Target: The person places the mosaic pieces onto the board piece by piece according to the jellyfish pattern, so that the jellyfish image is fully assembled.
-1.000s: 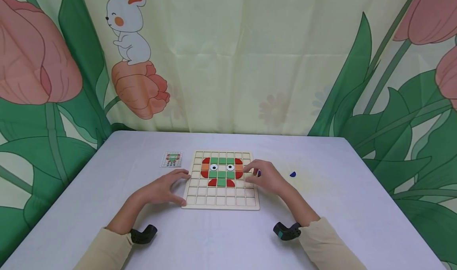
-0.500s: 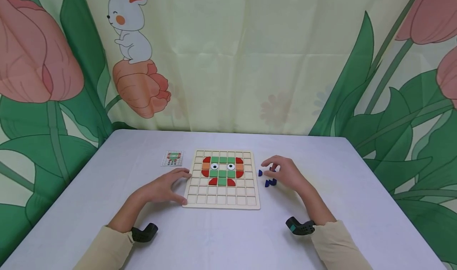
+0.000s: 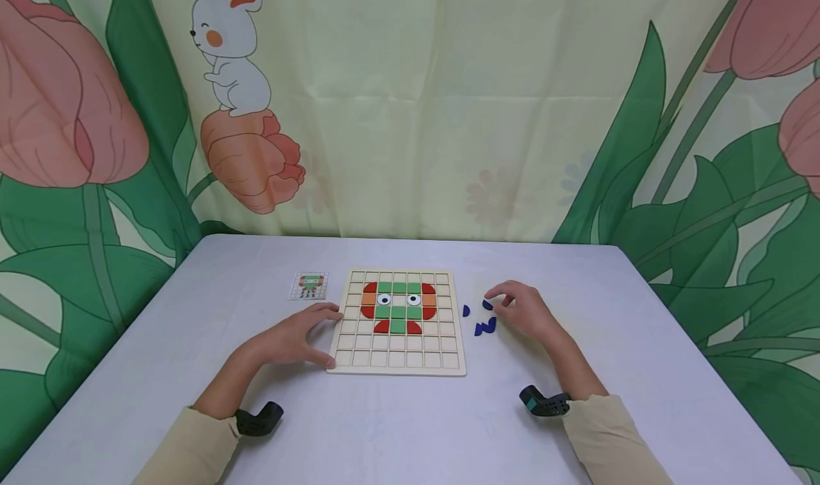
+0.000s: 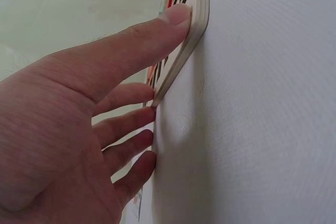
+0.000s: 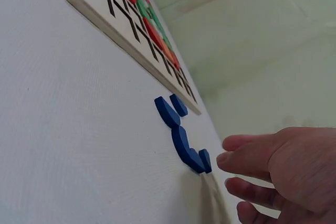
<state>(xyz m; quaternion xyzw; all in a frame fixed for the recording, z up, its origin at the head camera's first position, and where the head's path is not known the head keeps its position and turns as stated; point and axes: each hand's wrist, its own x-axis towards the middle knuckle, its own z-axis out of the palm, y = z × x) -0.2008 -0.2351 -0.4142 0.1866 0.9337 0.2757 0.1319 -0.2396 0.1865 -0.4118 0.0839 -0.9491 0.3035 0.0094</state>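
A square wooden grid board (image 3: 397,362) lies on the table, with red, green, orange and eye tiles forming a face-like pattern. My left hand (image 3: 290,334) steadies it: the thumb (image 4: 176,17) rests on the near left corner and other fingertips touch the left edge. Right of the board, my right hand (image 3: 525,313) hovers with fingers slightly bent. Its fingertips are beside a small blue piece (image 3: 487,305); the right wrist view shows a gap between fingertips and the blue pieces (image 5: 181,142). Another blue piece (image 3: 466,310) lies close to the board's edge.
A small pattern card (image 3: 309,285) lies beyond my left hand, left of the board. White cloth (image 3: 384,428) covers the table. A printed curtain (image 3: 410,115) hangs behind the far edge. Black wrist cameras (image 3: 259,419) sit at both sleeves.
My right hand has moved right from the board's edge to the blue pieces, uncovering several. The piece lying alone farther right is no longer visible there. The left hand stays in place.
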